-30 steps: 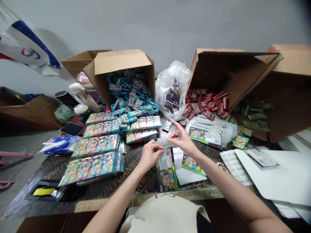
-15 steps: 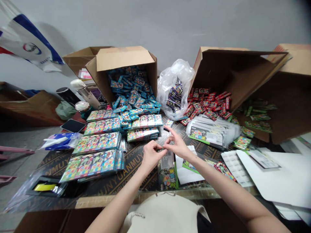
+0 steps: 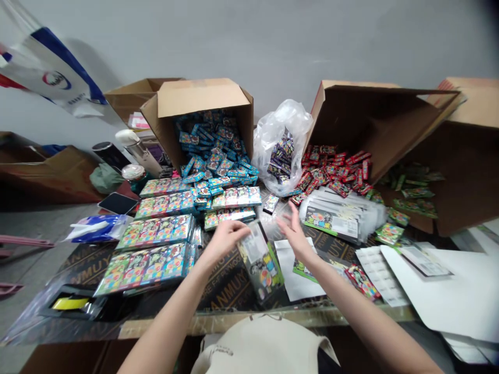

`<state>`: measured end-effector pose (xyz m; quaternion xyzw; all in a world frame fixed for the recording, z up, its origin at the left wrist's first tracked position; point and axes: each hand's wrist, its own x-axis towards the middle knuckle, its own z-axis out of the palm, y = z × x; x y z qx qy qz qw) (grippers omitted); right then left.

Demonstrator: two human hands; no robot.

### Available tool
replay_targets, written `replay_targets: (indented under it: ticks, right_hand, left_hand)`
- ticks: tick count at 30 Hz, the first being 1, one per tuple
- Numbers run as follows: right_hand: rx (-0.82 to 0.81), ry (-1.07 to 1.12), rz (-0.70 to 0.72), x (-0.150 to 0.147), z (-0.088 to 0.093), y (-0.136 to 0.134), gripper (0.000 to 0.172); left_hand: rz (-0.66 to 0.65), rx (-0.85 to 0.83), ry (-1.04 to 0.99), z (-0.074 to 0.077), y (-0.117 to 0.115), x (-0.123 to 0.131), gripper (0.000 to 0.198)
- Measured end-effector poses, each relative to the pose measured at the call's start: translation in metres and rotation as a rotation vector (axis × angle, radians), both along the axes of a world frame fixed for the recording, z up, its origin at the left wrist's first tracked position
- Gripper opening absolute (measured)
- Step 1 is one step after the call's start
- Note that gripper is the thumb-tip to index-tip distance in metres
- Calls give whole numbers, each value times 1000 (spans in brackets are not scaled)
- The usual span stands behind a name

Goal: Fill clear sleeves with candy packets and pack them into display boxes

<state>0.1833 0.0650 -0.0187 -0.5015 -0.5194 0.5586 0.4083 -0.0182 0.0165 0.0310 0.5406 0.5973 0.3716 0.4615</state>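
Observation:
My left hand pinches the upper left edge of a printed plastic pouch, which hangs tilted above the dark board. Bright cartoon print and a green edge cover the pouch's lower part; its upper part is clear and greyish. To the right, my right hand is apart from the pouch, its fingers spread with nothing in them. Beyond it lies a stack of similar pouches. A small printed box lies beyond the hands, beside clear plastic. Under my right wrist are a white sheet and another printed pouch.
Rows of wrapped colourful boxes stand at left. Behind are a carton spilling blue boxes, a clear bag of purple boxes and a carton with red boxes. White sheets lie at right; a phone lies far left.
The hands were together over the pouch's top edge and have moved apart. My left hand has lifted and tilted the pouch; my right hand has let go and opened to the right.

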Motion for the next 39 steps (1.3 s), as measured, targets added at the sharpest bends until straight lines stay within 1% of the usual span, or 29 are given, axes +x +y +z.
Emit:
replay_targets:
  ticks: [1,2,3,4,5,6,7,8,10,11,12,14,15,16,17,18,20,23,25,30,33,35,37,39]
  right_hand:
    - [48,-19,-28,7,-1,-2,73]
    - [57,-21,-34,14,-2,-5,74]
    - [29,3,-19,20,-4,-8,74]
    - [-16,50,2,24,-6,-11,74]
    - [-55,112,8,28,-7,-13,73]
    - [-73,178,-4,31,-6,-14,72]
    - [-67,233,-31,33,-5,-13,73]
    - [-41,269,-66,36,-2,-11,73]
    - [25,274,-88,39,9,-4,75]
    - [48,254,-51,40,15,-1,76]
    - [59,228,23,40,21,1,76]
    - [60,159,246,33,29,0,76]
    - [57,117,364,28,31,-2,74]
    - [57,79,458,21,31,-6,72]
    - [61,50,512,13,30,-10,70]
    - [69,35,518,6,27,-14,68]
    - [82,60,416,-5,21,-21,61]
    - [102,139,252,-12,16,-27,44]
    - [114,158,218,-12,15,-29,40]
    - [142,113,183,-9,15,-34,43]
    - [149,85,204,-6,17,-33,40]
    - [152,68,224,-4,18,-33,38]
    - [193,25,224,-2,19,-36,34]
    - [255,-20,206,0,19,-41,29]
  left_hand:
    - [120,1,-105,3,-2,-8,27]
    - [244,5,-219,4,-5,-13,28]
    - [348,9,-328,4,-10,-17,30]
    - [422,7,-424,1,-16,-18,32]
    - [457,-4,-498,-4,-22,-17,33]
    - [448,-32,-549,-10,-29,-15,33]
    - [405,-78,-578,-18,-36,-11,33]
    - [333,-138,-579,-26,-42,-7,34]
    - [190,-234,-493,-40,-52,-1,40]
    - [162,-235,-410,-44,-54,1,45]
    - [165,-196,-321,-46,-54,3,52]
    - [198,-36,-191,-42,-50,8,62]
    - [196,39,-168,-38,-47,11,61]
    - [168,87,-166,-33,-43,14,54]
    - [128,104,-174,-28,-38,17,45]
    - [102,93,-183,-23,-35,20,36]
    - [117,34,-203,-17,-29,23,27]
    - [160,-38,-262,-16,-24,21,28]
    - [146,-59,-288,-19,-22,17,26]
    - [65,-54,-273,-22,-20,12,24]
    - [-15,14,-168,-18,-26,13,21]
    - [-53,116,-51,-14,-32,14,17]
    - [-62,239,76,-10,-37,14,13]
    - [-63,321,171,-7,-41,15,12]
